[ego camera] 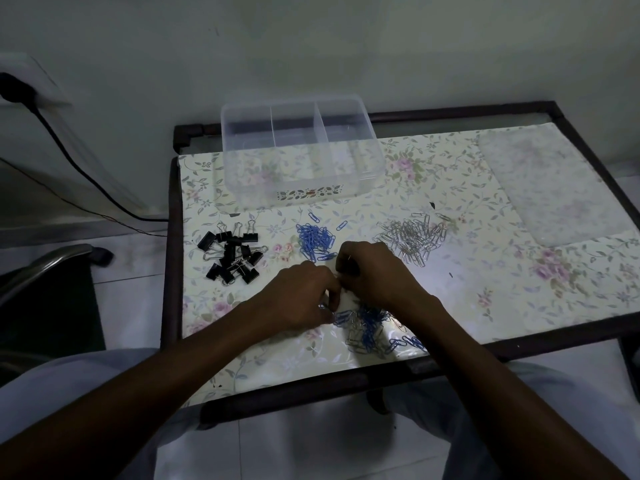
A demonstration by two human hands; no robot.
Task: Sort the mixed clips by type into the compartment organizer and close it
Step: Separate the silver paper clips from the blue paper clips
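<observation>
cable: black, run down the wall at far left.
binder clips: black pile laid on the bench, left of the other piles.
organizer: clear, three compartments, lid off, set at the bench's back edge; nothing is seen inside.
blue clips: sorted pile, placed between the binder clips and the silver clips.
left hand: fingers curled down onto the bench at the mixed pile's left edge; a grip cannot be told.
mixed pile: blue and silver clips tangled, located near the front edge under both hands.
right hand: fingers curled, touching the left hand; what is pinched cannot be told.
silver clips: sorted pile, right of blue.
</observation>
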